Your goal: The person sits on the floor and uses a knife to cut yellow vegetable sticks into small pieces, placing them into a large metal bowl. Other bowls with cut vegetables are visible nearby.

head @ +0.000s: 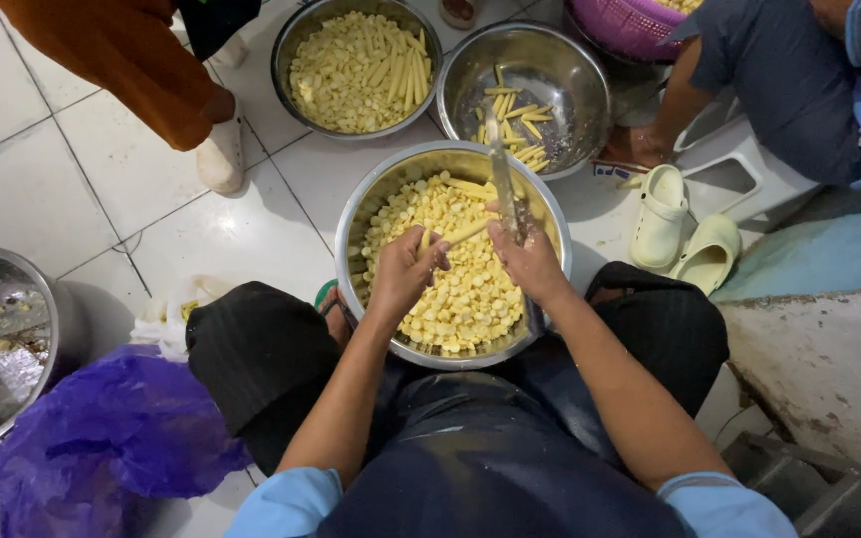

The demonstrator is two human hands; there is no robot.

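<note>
Steadying yellow strip (455,235) in left hand (403,275) over steel bowl (371,189), catching pieces | right hand (528,261) gripping knife (503,179)

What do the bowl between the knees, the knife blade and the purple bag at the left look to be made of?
Bowl: probably stainless steel, going by its bright, mirror-like rim and silvery wall.
Knife blade, held in the right hand: metal, likely steel; thin, grey, with a glint.
Purple bag: thin plastic film, crinkled, glossy and slightly see-through.
The left hand holds a pale yellow baby corn.
</note>
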